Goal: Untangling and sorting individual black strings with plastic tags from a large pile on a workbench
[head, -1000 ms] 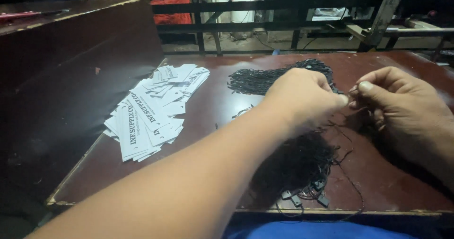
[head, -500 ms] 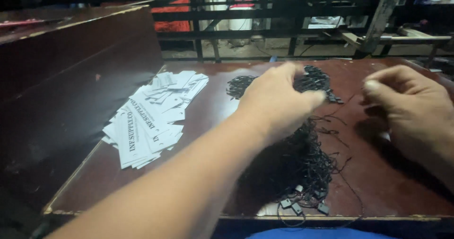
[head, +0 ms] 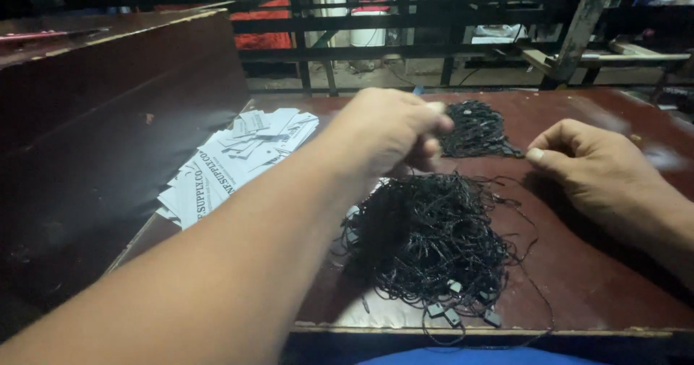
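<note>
**Hands part over the black cords**

A fan of white paper tags lies at the table's left. The left hand, fingers curled shut, has lifted away from the right and hovers above the near heap of black cords; whether it pinches a cord, I cannot tell. A smaller cord pile sits behind. The right hand rests beside, thumb pressed to forefinger.

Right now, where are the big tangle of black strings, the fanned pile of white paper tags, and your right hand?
big tangle of black strings (head: 426,238), head view, middle of heap.
fanned pile of white paper tags (head: 231,162), head view, pile's centre.
right hand (head: 593,166), head view, back of hand.
</note>
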